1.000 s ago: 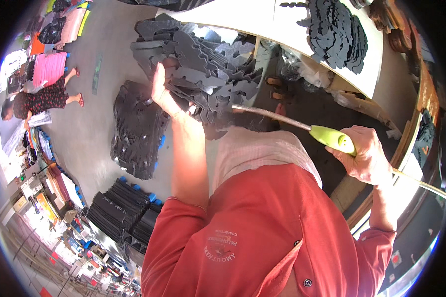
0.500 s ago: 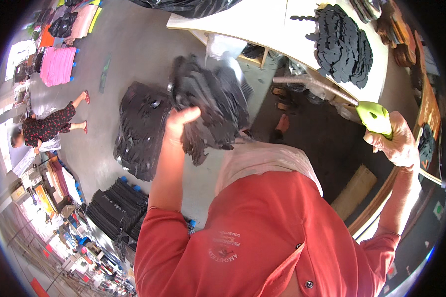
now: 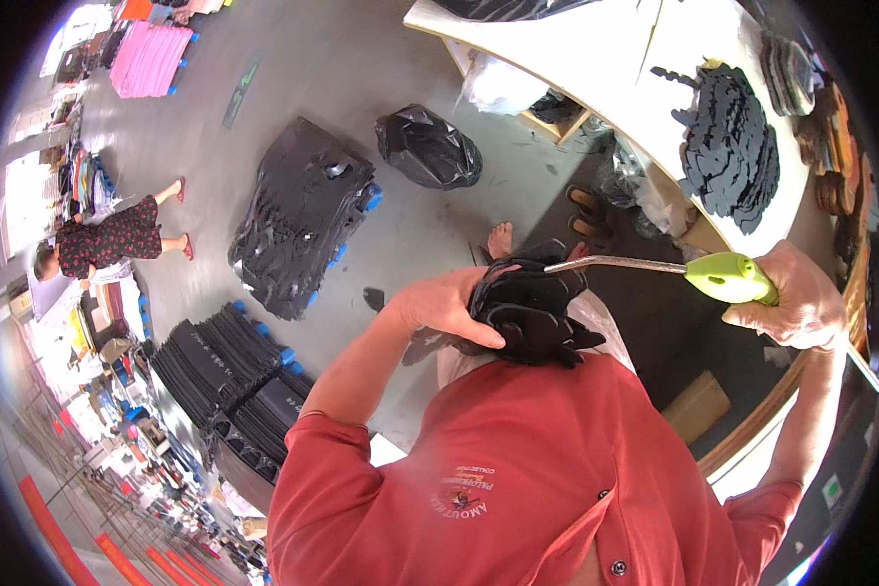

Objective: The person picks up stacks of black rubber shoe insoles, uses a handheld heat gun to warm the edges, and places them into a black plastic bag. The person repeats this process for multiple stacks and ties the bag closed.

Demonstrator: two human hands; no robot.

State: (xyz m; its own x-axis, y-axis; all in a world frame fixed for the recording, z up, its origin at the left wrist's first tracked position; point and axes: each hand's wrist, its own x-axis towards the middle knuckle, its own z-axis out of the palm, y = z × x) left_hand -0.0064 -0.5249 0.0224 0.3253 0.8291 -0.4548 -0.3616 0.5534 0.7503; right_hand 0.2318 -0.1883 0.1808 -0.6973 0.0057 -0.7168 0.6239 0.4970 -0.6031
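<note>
Gathered in front of my red shirt is a bundle of thin black cut pieces (image 3: 527, 317), curled over on itself. My left hand (image 3: 449, 305) grips it from the left side, thumb along the near edge. My right hand (image 3: 796, 298) is wrapped round the lime-green handle (image 3: 728, 279) of a tool with a long, slim metal rod (image 3: 635, 262). The rod points left, and its bent tip meets the bundle's upper edge; whether it touches I cannot tell. Most of my left fingers are hidden behind the bundle.
A white table (image 3: 606, 59) at the upper right bears a pile of dark cut pieces (image 3: 732, 146). On the floor lie a dark plastic-covered stack (image 3: 303, 215), a black plastic bag (image 3: 430, 146) and rows of black stacked pieces (image 3: 225, 376). Another person (image 3: 107, 239) walks at the far left.
My left hand has brought the black bundle down and right, close to my body, from over the floor. The tool's rod tip now lies at the bundle; before, the two were apart.
</note>
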